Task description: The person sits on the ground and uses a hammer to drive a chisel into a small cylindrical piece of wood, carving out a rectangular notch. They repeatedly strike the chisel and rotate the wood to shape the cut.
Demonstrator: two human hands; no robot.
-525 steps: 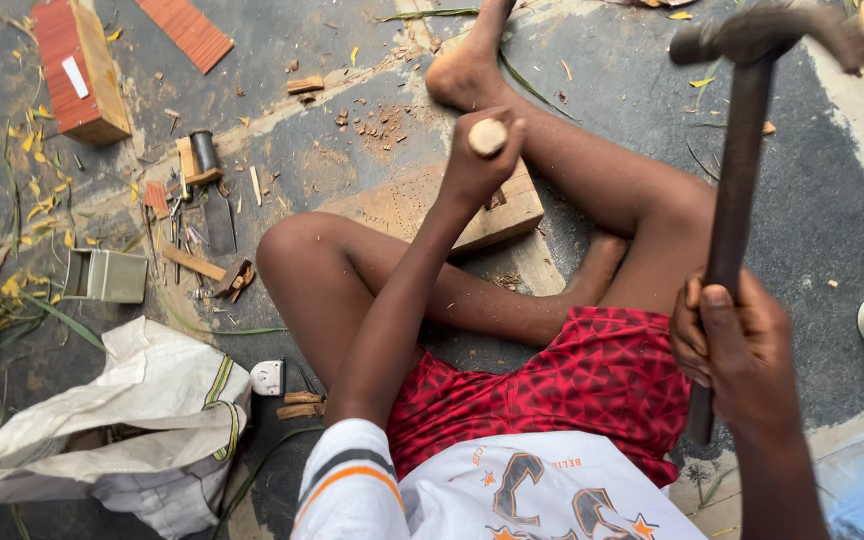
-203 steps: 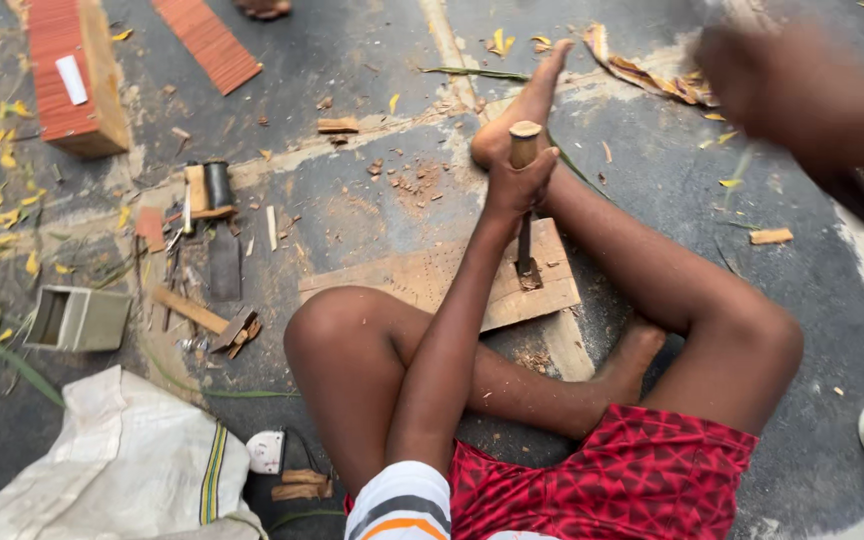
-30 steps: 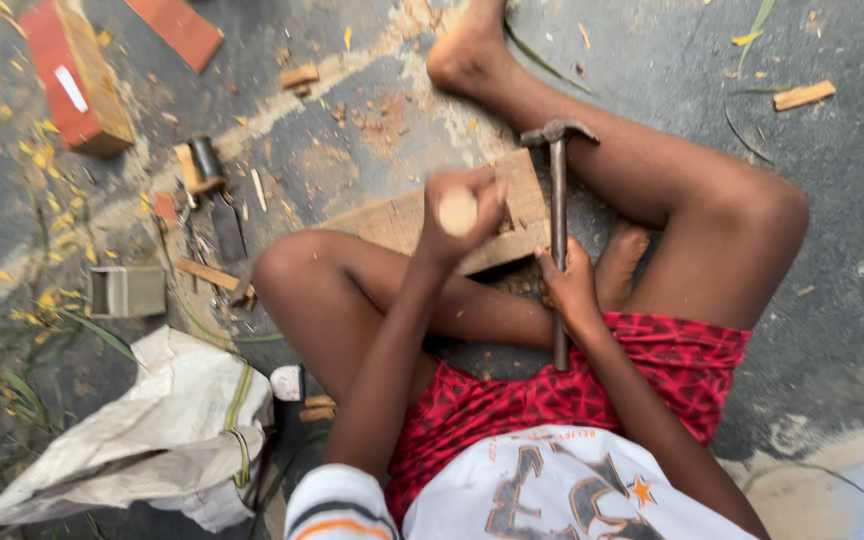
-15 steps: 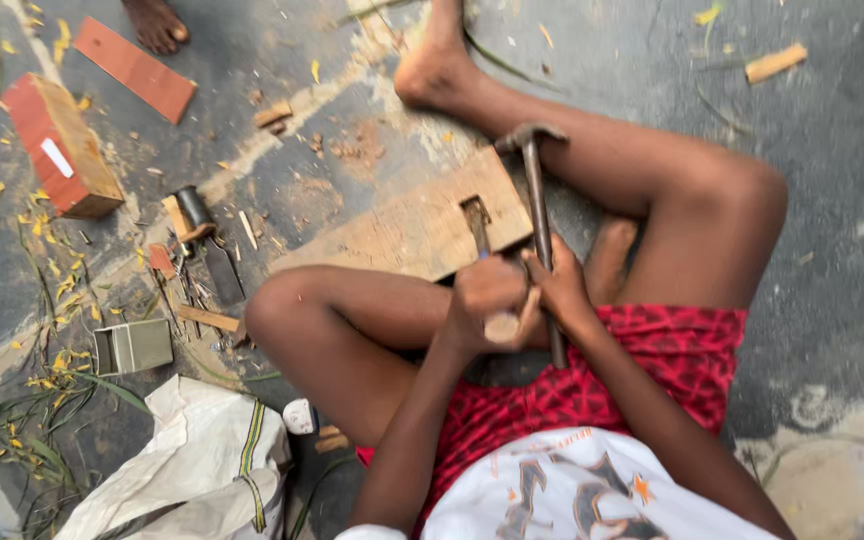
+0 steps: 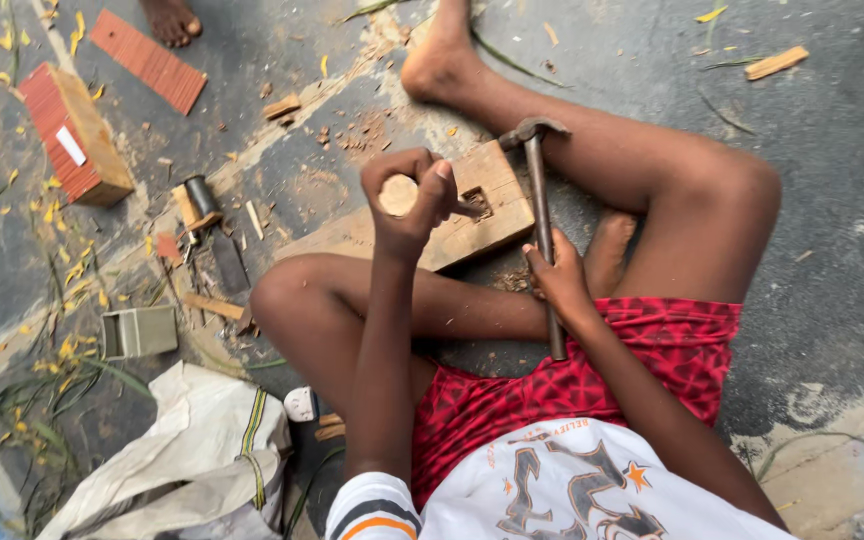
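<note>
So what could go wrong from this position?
The left hand grips the round-topped chisel handle right where the hammer, held in the right hand, would land; a miss could hit fingers. The wooden block lies between bare legs on the ground, so a slipping chisel or shifting block could cut skin.

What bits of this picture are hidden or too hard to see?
Head view:
- The chisel's blade, hidden behind the left hand; only its round wooden handle shows.
- The hole in the wooden block, partly covered by that hand.
- The hammer's handle middle, inside the right hand.
- Another person's bare foot, cut off by the top edge.
- The small tools beside the spool, too small to tell.
</note>
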